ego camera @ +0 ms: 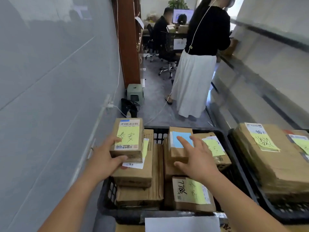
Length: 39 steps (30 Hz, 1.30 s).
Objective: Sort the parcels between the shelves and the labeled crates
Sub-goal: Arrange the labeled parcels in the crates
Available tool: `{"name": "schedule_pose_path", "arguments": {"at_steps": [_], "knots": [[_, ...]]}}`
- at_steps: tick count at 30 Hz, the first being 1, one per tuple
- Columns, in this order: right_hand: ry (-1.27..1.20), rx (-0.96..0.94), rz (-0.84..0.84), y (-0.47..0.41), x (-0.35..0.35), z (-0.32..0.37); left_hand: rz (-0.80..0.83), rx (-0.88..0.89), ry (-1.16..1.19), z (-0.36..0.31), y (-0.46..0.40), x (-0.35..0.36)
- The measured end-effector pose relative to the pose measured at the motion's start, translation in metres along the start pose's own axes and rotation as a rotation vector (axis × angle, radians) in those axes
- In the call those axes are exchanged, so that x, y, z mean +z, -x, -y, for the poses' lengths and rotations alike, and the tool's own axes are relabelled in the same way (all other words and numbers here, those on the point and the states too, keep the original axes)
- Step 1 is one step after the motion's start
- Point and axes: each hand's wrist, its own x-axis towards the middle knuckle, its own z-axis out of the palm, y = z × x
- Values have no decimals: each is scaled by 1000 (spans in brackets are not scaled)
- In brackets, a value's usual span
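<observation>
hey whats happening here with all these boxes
A person is sorting cardboard parcels packed in a black crate. Their left hand grips a small parcel with a yellow handwritten note, at the top of the left stack. Their right hand rests with spread fingers on a parcel with a blue note. A second crate of parcels sits to the right. Another person stands further down the aisle, facing a counter.

I see a person in a white skirt (192,84) standing ahead, a green stool (135,93) by the wall, office chairs (167,62) beyond
</observation>
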Motion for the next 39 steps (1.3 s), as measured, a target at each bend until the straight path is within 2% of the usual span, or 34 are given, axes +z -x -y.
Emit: {"name": "schedule_pose_path", "arguments": {"at_steps": [4,10,13,16,18,20,33,36,39], "knots": [[72,71,116,-24,7,-2,11,22,42,6,-2,4],[136,25,62,-20,22,16,-7,50,23,14,-3,6],[33,66,-51,-12,15,3,-3,74,26,16,-3,6],[-160,281,-188,-14,6,-29,0,82,32,19,-4,6],[-108,429,-82,-20,8,-47,7,79,39,19,-3,6],[-24,490,63,-24,12,-54,8,78,43,17,-3,6],[138,427,73,-27,27,-24,-14,110,6,14,-5,18],[122,409,105,-21,26,-27,-22,114,-25,12,-3,17],[85,389,49,-14,20,-33,-45,127,-78,9,0,11]]}}
